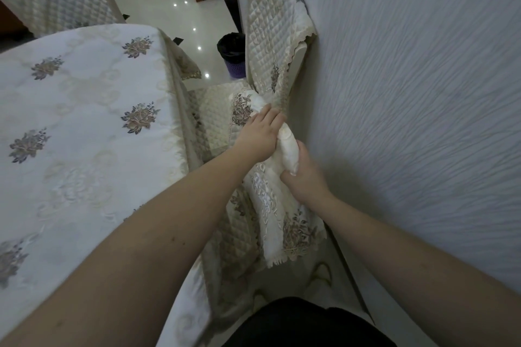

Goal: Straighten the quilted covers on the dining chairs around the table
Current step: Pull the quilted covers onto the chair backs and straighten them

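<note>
Both hands hold the near chair's cover (277,222) bunched into a roll: the right grip (303,175) is wrapped round its lower end, and the left grip (260,132), just above and touching it, has its fingers closed over the upper part. Left of the grips stands the cloth-draped counter (79,121); beyond them a second covered chair (275,31) leans by the wall (408,79).

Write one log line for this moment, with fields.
step: straightening chair cover | left hand: grips cover | right hand: grips bunched cover top | place: by wall
</note>
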Motion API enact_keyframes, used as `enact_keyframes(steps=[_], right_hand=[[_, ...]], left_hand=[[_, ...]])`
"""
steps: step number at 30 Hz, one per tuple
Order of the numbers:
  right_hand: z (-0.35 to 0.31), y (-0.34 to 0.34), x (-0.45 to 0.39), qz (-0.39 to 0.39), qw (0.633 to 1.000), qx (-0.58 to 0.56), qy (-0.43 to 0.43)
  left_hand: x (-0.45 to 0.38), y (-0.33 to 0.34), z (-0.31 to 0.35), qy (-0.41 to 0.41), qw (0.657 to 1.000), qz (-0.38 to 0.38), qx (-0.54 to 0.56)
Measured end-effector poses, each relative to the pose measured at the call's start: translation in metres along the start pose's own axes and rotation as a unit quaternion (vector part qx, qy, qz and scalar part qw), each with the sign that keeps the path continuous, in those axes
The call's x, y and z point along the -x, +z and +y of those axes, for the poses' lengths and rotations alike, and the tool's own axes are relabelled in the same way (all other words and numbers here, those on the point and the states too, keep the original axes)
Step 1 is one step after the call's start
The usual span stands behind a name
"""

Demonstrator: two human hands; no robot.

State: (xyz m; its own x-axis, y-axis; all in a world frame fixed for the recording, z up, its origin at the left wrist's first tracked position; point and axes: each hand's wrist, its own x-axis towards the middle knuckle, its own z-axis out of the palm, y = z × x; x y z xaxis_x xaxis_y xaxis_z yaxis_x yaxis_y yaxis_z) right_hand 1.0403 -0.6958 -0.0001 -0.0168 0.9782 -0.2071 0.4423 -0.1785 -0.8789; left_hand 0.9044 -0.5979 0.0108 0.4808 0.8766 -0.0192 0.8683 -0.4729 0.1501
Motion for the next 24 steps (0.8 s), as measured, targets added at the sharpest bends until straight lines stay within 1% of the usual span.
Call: enact_keyframes(steps=[7,11,13,15,18,21,24], right_hand=[[0.000,-0.008,-0.005,-0.030,0.999,-0.018,-0.002],[0.001,-0.014,-0.009,-0.056,0.998,-0.020,-0.008],[0.002,-0.014,-0.010,-0.057,0.998,-0.023,-0.011],[0.003,-0.014,-0.012,-0.051,0.998,-0.031,-0.019],[0.004,-0.015,-0.012,-0.044,0.998,-0.033,-0.022],[0.007,-0.015,-0.011,-0.046,0.998,-0.032,0.010],[0.017,-0.013,-0.009,-0.064,0.994,-0.028,0.084]], left_hand=[[-0.017,-0.011,0.000,-0.016,0.997,-0.054,0.056],[-0.024,-0.024,0.011,-0.057,0.988,-0.084,0.115],[-0.026,-0.028,0.014,-0.085,0.980,-0.093,0.153],[-0.025,-0.027,0.015,-0.102,0.976,-0.092,0.170],[-0.016,-0.019,0.024,-0.118,0.974,-0.068,0.180],[-0.006,-0.014,0.032,-0.130,0.971,-0.060,0.190],[0.012,-0.013,0.036,-0.129,0.971,-0.055,0.196]])
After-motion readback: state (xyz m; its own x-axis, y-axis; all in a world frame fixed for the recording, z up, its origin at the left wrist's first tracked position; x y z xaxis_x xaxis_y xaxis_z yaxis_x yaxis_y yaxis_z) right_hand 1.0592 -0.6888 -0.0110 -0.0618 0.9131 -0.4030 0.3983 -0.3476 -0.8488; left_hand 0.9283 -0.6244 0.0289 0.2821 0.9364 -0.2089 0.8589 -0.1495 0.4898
